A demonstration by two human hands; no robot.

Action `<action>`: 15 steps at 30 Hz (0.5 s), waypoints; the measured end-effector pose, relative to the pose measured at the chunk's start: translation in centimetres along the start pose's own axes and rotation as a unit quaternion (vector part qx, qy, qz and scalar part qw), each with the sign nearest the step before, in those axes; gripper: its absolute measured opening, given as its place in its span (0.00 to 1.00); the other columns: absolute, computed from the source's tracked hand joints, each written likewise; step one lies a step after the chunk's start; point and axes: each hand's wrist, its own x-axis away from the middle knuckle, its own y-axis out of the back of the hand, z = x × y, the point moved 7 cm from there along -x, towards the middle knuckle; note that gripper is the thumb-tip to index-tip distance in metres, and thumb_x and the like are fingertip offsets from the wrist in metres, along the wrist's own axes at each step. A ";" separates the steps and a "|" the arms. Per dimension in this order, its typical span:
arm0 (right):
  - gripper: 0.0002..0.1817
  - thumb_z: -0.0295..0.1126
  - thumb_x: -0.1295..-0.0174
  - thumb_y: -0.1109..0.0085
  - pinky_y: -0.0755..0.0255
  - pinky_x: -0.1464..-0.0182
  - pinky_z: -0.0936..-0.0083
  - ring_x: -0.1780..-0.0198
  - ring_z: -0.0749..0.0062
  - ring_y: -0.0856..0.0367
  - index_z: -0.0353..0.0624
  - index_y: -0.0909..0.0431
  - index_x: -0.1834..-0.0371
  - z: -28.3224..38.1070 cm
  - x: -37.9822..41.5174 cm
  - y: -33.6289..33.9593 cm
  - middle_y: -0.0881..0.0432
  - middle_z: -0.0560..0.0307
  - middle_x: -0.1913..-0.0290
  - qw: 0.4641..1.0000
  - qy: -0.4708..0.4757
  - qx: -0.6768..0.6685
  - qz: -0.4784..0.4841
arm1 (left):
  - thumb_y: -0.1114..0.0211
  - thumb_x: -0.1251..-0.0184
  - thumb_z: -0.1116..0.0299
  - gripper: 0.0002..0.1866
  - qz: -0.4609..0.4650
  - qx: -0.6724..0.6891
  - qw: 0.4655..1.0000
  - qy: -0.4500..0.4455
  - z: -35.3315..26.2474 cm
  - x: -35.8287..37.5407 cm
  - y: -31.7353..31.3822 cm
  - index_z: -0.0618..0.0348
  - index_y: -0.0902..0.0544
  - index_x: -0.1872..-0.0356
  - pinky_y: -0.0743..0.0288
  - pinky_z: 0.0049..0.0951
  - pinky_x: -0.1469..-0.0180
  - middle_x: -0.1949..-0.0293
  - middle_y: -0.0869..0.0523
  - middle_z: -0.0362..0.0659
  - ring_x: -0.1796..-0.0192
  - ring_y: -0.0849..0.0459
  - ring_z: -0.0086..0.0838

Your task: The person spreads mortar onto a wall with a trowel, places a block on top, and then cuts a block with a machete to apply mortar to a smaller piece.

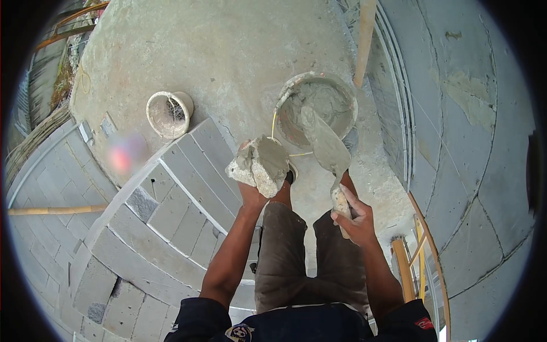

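Note:
My left hand (pixel 254 195) is closed around a broken piece of grey block (pixel 263 178), with wet mortar smeared over its upper faces. Most of that hand's fingers are hidden behind the block. In my right hand (pixel 358 221) is a trowel (pixel 330 145), gripped by its mortar-crusted handle. Its blade is coated in wet mortar and points away from me, the tip over a bucket (pixel 354 108). Grey mortar (pixel 327 101) lies inside that bucket.
A second bucket (pixel 183 102) stands left on the concrete floor (pixel 228 45). Stacked grey blocks (pixel 165 228) form a low wall at my left. A jointed panel wall (pixel 456 142) rises at right, beside wooden poles (pixel 402 268) and a leaning plank (pixel 365 40).

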 end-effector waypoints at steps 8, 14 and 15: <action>0.34 0.23 0.47 0.29 0.22 0.60 0.65 0.63 0.58 0.18 0.30 0.29 0.34 5.0 6.3 -4.9 0.20 0.42 0.58 0.939 0.219 0.265 -0.014 | 0.19 0.50 0.64 0.40 -0.030 0.149 0.981 0.123 -2.0 0.2 -4.0 0.60 0.30 0.36 0.32 0.38 0.34 0.42 0.22 0.45 0.38 0.23 0.36; 0.35 0.24 0.45 0.28 0.22 0.66 0.67 0.65 0.57 0.18 0.31 0.31 0.33 3.3 9.1 -6.8 0.22 0.42 0.58 0.919 0.261 0.290 -0.063 | 0.20 0.47 0.62 0.34 -0.077 0.015 0.993 0.092 -4.7 1.1 -5.5 0.58 0.24 0.39 0.29 0.43 0.39 0.46 0.19 0.46 0.43 0.21 0.41; 0.34 0.24 0.45 0.29 0.21 0.66 0.66 0.64 0.56 0.18 0.31 0.30 0.34 3.0 9.8 -6.7 0.22 0.42 0.57 0.918 0.260 0.292 -0.060 | 0.21 0.44 0.58 0.29 -0.090 0.042 0.988 0.119 -4.9 1.1 -5.5 0.56 0.19 0.43 0.26 0.45 0.44 0.49 0.16 0.44 0.47 0.18 0.40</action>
